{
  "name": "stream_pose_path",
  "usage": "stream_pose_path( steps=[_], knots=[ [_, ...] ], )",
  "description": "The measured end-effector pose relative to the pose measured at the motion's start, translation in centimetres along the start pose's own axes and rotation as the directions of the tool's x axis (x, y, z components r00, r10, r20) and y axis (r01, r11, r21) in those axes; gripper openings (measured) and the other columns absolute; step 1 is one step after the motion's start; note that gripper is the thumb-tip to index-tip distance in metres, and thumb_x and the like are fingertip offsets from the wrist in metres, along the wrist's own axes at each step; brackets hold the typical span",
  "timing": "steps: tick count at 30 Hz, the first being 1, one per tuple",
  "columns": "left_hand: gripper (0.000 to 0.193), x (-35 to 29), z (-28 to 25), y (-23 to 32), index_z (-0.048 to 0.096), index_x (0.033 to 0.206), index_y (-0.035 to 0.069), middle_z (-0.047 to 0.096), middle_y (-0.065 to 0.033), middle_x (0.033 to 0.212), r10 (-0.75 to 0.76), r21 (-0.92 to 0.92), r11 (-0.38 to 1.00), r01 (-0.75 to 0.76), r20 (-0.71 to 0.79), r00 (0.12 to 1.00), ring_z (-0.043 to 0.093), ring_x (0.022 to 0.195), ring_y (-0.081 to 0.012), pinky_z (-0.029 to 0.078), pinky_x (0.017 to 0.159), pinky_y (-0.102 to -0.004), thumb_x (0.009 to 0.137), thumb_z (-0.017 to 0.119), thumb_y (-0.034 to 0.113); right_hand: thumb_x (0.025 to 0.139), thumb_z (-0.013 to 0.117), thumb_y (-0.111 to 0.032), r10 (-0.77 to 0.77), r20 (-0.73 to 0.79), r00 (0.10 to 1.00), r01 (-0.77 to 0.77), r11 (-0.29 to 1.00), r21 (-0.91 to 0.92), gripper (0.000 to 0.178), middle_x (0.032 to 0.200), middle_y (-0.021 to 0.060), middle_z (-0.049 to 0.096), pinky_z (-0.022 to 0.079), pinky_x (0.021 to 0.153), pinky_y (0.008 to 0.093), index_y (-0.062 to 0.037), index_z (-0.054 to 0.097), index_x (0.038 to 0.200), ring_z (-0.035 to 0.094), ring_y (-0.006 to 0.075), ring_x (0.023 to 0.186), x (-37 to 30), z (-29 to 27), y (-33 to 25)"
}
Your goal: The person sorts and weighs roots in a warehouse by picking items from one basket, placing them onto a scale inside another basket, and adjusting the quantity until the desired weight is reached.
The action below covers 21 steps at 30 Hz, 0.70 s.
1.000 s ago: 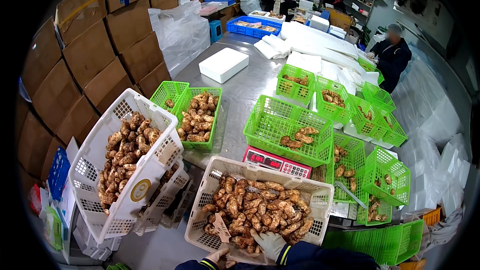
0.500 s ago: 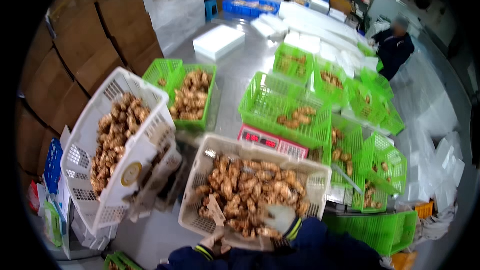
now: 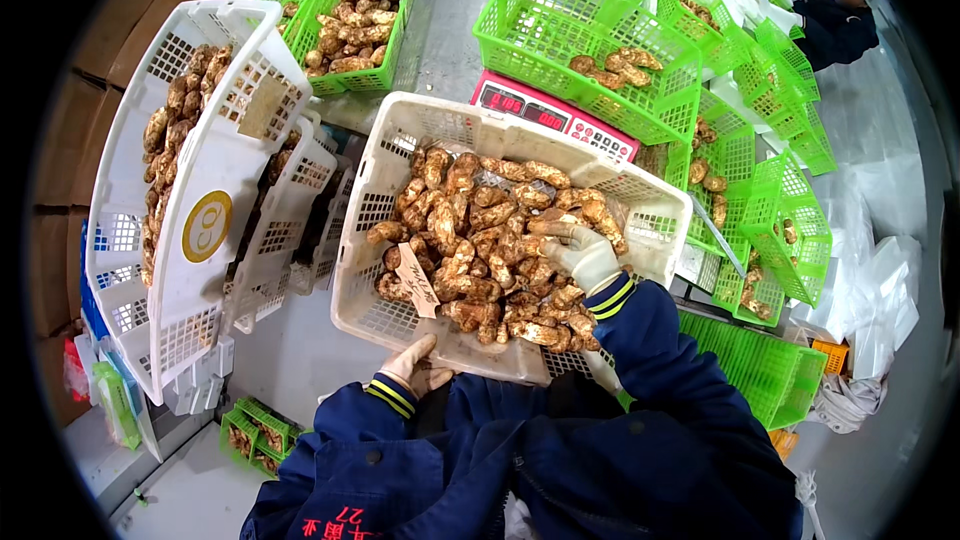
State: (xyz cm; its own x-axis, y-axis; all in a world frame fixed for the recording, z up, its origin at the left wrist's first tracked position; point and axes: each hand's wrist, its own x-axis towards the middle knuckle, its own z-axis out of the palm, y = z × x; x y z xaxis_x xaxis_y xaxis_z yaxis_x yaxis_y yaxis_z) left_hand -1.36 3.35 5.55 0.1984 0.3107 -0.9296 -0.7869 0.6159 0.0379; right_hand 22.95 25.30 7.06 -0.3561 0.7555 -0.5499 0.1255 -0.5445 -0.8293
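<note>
A cream plastic crate (image 3: 360, 270) in front of me holds a heap of knobbly brown-and-cream mushrooms (image 3: 470, 205). My left hand (image 3: 418, 368) grips its near rim, fingers bent over the edge. In a pale glove, my right hand (image 3: 578, 252) lies on the right side of the heap, fingers stretched leftward over the mushrooms and touching them. Its undersides are hidden. A small tan card with handwriting (image 3: 416, 280) stands among the mushrooms on the left. Just beyond the crate is a red-and-white digital scale (image 3: 553, 118), with a green basket (image 3: 520, 15) on it containing several mushrooms.
A white crate of mushrooms (image 3: 235, 165) stands tilted at left, beside other crates. Green baskets with mushrooms (image 3: 358, 25) sit at far left, and several more (image 3: 735, 145) line the right. An empty-looking green basket (image 3: 750, 355) is near my right elbow. Another person (image 3: 835, 25) is far right.
The view has tilted down, showing more of my arms and jacket. My right hand has moved from the near part of the heap farther in. My left hand stays at the near rim.
</note>
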Motion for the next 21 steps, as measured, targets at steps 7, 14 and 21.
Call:
stream_pose_path(
  steps=[7,14,21],
  knots=[
    [0.032,0.9,-0.9,-0.1,0.055,0.112,0.007,0.064,-0.012,0.096,-0.038,0.019,0.999,0.037,0.013,0.999,0.063,0.084,-0.0263,0.055,0.071,-0.0359,0.087,0.062,0.026,0.086,0.057,0.001,-0.339,-0.023,0.941,0.339,0.93,0.14,0.052,0.131,0.0161,0.047,0.046,0.094,0.0299,0.008,0.035,0.133,0.053,0.0202,0.111,1.8,-0.4,-1.0],
    [0.033,0.7,-0.8,0.0,0.056,0.112,0.007,0.065,-0.014,0.099,-0.022,0.015,1.0,0.022,-0.003,1.0,0.063,0.088,-0.0308,0.053,0.075,-0.0377,0.088,0.061,0.029,0.076,0.065,-0.018,-0.318,0.419,0.851,0.405,-0.111,-0.908,0.065,0.122,0.0138,0.055,0.04,0.098,0.0405,-0.0085,0.039,0.135,0.053,0.0293,0.11,-0.5,2.8,1.0],
    [0.031,0.2,-0.6,0.0,0.057,0.11,0.008,0.065,-0.0125,0.096,-0.003,0.042,0.999,0.003,0.002,1.0,0.064,0.086,-0.0271,0.054,0.073,-0.0354,0.088,0.061,0.029,0.067,0.067,-0.013,-0.314,0.442,0.841,0.383,-0.233,-0.894,0.055,0.082,0.0101,0.058,0.047,0.065,0.0365,-0.0078,0.055,0.12,0.057,0.0242,0.072,-0.2,3.3,0.2]
  ],
)
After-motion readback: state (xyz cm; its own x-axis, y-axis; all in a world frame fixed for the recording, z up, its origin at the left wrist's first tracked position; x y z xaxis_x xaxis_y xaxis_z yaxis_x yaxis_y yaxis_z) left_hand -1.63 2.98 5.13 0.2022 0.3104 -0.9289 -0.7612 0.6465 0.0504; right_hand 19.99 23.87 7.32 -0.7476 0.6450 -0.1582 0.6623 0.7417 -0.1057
